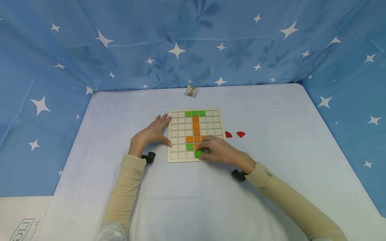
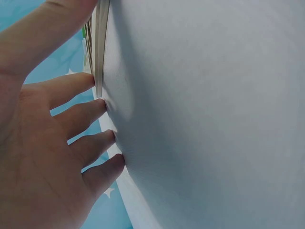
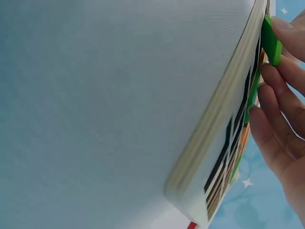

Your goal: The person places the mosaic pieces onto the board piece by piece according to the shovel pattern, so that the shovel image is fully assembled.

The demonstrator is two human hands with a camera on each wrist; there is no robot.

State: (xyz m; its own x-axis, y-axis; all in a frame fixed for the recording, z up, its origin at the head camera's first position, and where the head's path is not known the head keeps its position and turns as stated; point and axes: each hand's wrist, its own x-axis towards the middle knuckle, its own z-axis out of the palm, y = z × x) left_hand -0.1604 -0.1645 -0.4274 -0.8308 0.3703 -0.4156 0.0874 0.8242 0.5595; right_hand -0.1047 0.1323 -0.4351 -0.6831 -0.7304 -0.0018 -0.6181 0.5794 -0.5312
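A cream gridded wooden board (image 1: 175, 127) lies flat on the table. Three green square tiles (image 1: 195, 113) sit in its top row, above a column of orange tiles (image 1: 196, 126) that widens lower down. Another green tile (image 1: 189, 147) is left of the column's lower end. My left hand (image 1: 152, 131) rests at the board's left edge, fingers spread and thumb near the lower corner. Over the lower right squares, my right hand (image 1: 221, 150) pinches a green square tile (image 3: 271, 42) between thumb and forefinger. In the right wrist view that tile stands tilted to the board; some squares are hidden under the hand.
Two red wedge-shaped pieces (image 1: 241, 134) lie right of the board. A small pattern card (image 1: 191, 91) lies behind it, near the table's far edge. Blue star-printed cloth (image 1: 178, 50) hangs around the white table (image 1: 271, 113). A printed carton (image 1: 24, 221) shows at lower left.
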